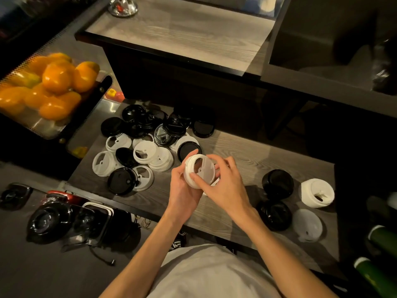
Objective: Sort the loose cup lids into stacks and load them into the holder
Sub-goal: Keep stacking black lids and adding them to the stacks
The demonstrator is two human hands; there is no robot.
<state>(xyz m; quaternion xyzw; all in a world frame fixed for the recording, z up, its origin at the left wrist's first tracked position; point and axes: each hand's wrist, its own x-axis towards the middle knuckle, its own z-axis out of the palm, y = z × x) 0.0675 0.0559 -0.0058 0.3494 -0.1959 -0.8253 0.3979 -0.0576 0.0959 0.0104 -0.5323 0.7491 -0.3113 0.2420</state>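
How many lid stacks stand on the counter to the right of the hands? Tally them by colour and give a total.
Black lid stacks: 2
White lid stack: 1
Translucent lid stack: 1
Total: 4

Bare counter (240,155) between loose lids (146,145) (left) and stacks (296,201).

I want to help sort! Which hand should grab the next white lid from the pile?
Probably the left hand: the pile lies on its side, though both hands hold the white stack, so the right hand must keep it.
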